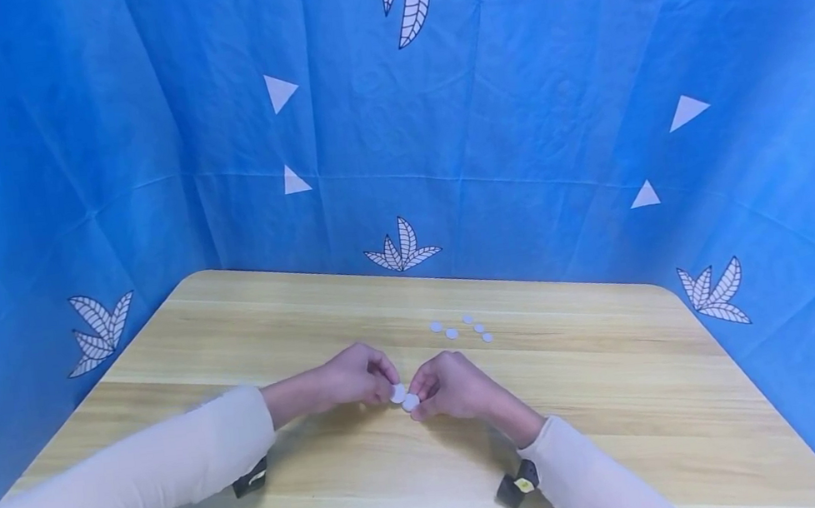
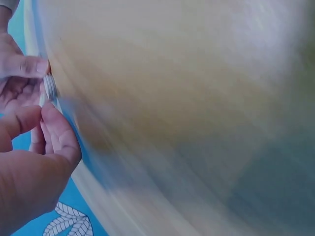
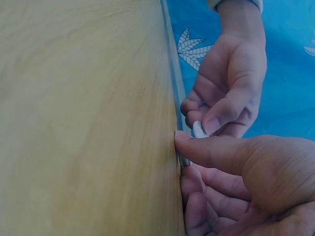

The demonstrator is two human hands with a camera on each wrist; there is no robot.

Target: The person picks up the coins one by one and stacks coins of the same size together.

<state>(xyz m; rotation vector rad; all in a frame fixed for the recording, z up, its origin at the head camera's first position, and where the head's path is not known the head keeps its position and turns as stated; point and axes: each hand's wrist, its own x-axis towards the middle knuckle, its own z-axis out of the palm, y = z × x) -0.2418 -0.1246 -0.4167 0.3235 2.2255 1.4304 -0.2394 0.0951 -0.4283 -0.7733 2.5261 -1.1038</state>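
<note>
Thumb and fingers of my left hand (image 1: 355, 376) pinch a small round white disc (image 1: 397, 392) just over the table; the same white disc (image 3: 198, 129) shows edge-on in the right wrist view. Close beside it, my right hand (image 1: 454, 384) grips another round white piece (image 1: 410, 403) between thumb and fingers. From the left wrist, that piece appears as a short stack of thin discs (image 2: 50, 87) with ridged edges. The two pieces overlap in the head view; whether they touch I cannot tell.
Beyond the hands, several loose white discs (image 1: 452, 333) lie flat on the wooden table (image 1: 293, 309). A blue curtain (image 1: 549, 104) with leaf and triangle prints hangs behind the table and along both sides.
</note>
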